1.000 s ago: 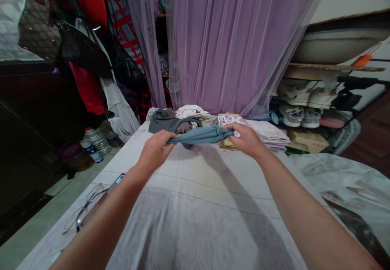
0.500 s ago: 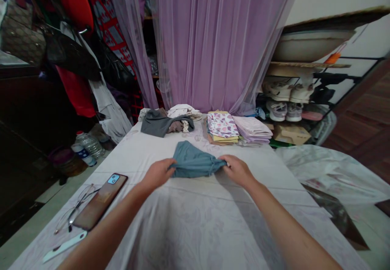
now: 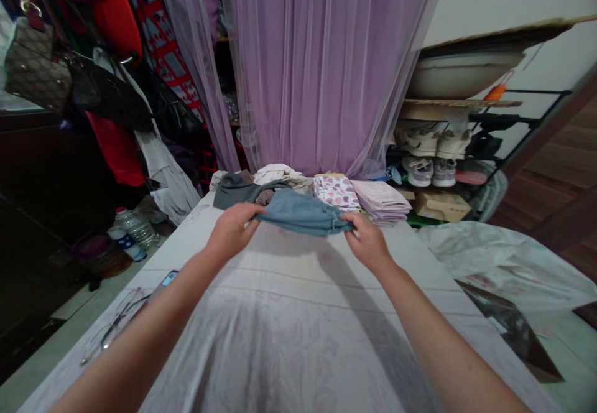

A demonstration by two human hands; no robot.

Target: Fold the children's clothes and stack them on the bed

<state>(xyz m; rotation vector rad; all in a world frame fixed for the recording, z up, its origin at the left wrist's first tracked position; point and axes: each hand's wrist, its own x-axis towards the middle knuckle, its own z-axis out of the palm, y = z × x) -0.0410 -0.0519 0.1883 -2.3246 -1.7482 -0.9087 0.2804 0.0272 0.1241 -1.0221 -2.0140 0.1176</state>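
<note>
A blue-grey garment is stretched between my two hands, raised above the bed. My left hand pinches its left end, and my right hand grips the gathered right end. I cannot tell which kind of garment it is. Just behind it lies a loose heap of clothes, with a dark grey piece and a white one. To the right are a folded heart-print cloth on a stack and a pile of folded pale pink cloths.
The bed wears a pale patterned sheet. Glasses and a phone lie at its left, partly behind my forearm. A purple curtain hangs at the far end. Bottles stand left on the floor; a shoe rack stands right.
Both hands have lifted the garment up and away from me, off the sheet. It now partly covers the clothes heap and the stack. My left forearm now hides most of the phone.
</note>
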